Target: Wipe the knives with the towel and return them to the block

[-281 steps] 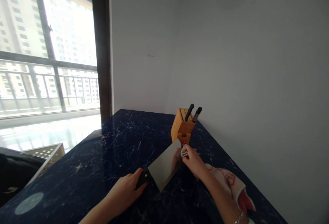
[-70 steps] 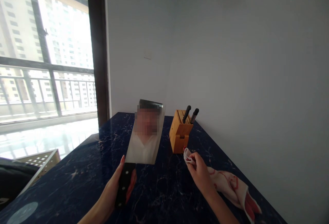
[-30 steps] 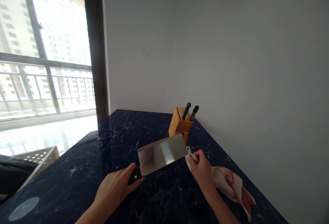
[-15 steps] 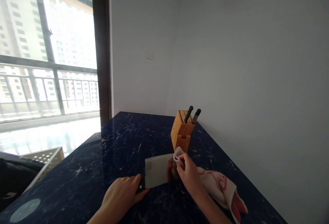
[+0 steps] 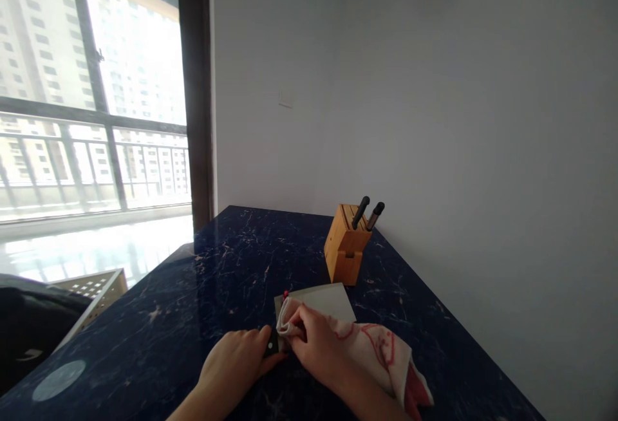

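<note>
My left hand (image 5: 237, 363) is closed around the black handle of a cleaver (image 5: 333, 300), whose broad steel blade points to the right above the dark tabletop. A white and red cloth (image 5: 374, 350) is bunched in my right hand (image 5: 316, 347), pressed on the blade close to the handle. The cloth's loose end trails right and down past my wrist, covering the lower part of the blade. Just beyond the blade's far end stands a wooden knife block (image 5: 346, 247) with two dark-handled knives (image 5: 362, 210) in it.
The dark blue marble-patterned table (image 5: 232, 266) runs back to the wall corner. A pale round patch (image 5: 58, 380) marks its near left. Beside the left edge is a perforated crate (image 5: 103, 292) with a black bag (image 5: 33, 331). A large window is at the left.
My right hand and the cloth have slid left along the blade, from its far end to near the handle. My left hand keeps its hold on the cleaver.
</note>
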### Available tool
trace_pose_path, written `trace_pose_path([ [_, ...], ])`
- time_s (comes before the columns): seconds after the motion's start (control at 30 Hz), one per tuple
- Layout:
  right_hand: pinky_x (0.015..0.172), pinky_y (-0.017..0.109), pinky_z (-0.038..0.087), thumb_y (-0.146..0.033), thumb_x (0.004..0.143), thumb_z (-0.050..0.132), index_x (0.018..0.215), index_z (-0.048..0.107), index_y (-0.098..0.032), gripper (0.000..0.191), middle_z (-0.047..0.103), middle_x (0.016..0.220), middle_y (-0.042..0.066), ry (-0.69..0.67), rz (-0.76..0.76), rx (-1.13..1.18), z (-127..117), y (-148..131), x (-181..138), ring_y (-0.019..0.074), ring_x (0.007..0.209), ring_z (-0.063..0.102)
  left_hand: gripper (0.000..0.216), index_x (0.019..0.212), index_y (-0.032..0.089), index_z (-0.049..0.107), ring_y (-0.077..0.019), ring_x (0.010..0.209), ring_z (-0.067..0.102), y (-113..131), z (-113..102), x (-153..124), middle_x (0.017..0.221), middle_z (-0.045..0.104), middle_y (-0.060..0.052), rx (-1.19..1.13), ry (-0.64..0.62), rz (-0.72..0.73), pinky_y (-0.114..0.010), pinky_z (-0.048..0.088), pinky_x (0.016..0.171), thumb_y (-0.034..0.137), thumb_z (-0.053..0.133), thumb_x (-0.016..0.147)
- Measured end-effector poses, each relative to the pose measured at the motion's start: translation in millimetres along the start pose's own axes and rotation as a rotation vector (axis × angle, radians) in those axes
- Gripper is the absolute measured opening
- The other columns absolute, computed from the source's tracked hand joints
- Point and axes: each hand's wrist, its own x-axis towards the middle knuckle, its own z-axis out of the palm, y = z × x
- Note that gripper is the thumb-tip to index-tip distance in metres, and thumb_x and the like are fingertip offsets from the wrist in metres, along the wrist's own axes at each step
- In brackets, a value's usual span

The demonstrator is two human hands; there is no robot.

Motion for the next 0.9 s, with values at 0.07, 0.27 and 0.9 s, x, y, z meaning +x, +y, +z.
trace_pose_path([
  [0.07,0.065,0.023,0.040,-0.012,0.069,0.049,0.073,0.051,-0.022,0.011,0.060,0.076,-0.001,-0.001,0.019,-0.019,-6.4,7.7,-0.5,0.0140,0.074,0.056,0.048,0.085,0.019,0.060,-0.0280,0.070,0.064,0.3,-0.2,-0.1,0.076,0.068,-0.010,-0.004,0.001,-0.015,-0.033,0.044,0.060,0.058,0.032,0.080],
  [0.27,0.065,0.026,0.041,-0.007,0.066,0.044,0.075,0.048,-0.022,0.018,0.059,0.075,0.003,0.135,0.078,-0.265,-29.8,51.3,24.8,0.0179,0.073,0.056,0.049,0.086,0.019,0.059,-0.0287,0.067,0.064,1.1,2.1,1.1,0.074,0.067,-0.011,0.014,0.025,-0.035,-0.035,0.044,0.059,0.058,0.030,0.081],
  [0.9,0.081,0.029,0.039,-0.009,0.074,0.041,0.089,0.050,-0.018,0.020,0.057,0.091,0.006,0.046,0.054,-0.222,-6.8,33.6,42.0,0.0178,0.090,0.053,0.049,0.085,0.017,0.059,-0.0274,0.066,0.064,2.1,3.7,0.7,0.072,0.067,-0.010,0.069,0.043,0.002,-0.034,0.046,0.058,0.055,0.029,0.083],
])
